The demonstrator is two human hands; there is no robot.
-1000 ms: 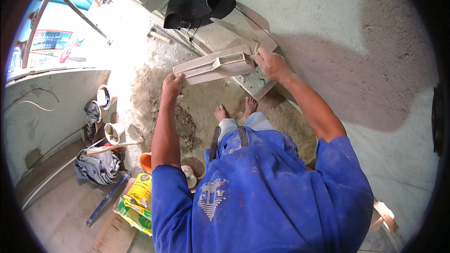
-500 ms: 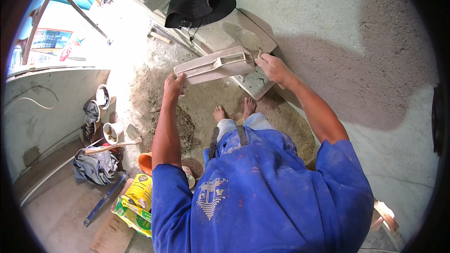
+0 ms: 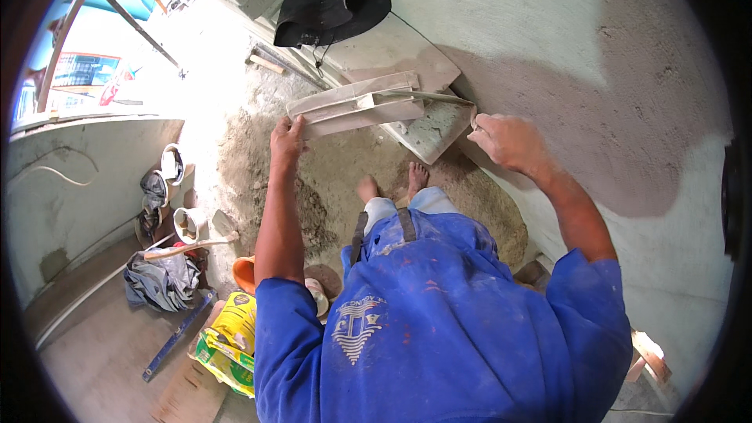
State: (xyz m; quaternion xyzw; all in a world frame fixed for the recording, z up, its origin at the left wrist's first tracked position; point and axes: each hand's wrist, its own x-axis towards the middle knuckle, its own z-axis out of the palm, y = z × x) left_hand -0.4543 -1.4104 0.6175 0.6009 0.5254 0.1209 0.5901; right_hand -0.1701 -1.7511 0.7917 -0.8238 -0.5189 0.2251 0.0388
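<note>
My left hand (image 3: 287,139) grips the left end of a long, pale plastering float (image 3: 337,116), thumb on top. Its handle side faces up. In my right hand (image 3: 507,141) is a trowel (image 3: 439,97), its thin blade pointing left and lying over the float's handle, apparently touching it. My fingers are closed around the trowel's grip, which is mostly hidden. Just beneath the trowel is the corner of a pale board (image 3: 429,131) with grey smears on it.
A black hat (image 3: 333,9) lies on the pale ledge beyond the float. At right rises a wall (image 3: 564,125) with a darker damp patch. Lower left are a yellow bag (image 3: 233,325), a blue spirit level (image 3: 178,337), crumpled grey cloth (image 3: 162,278) and white containers (image 3: 190,225).
My right hand has moved right and slightly nearer, away from the float's end. The trowel blade now shows across the float's handle. My left hand has stayed almost in place.
</note>
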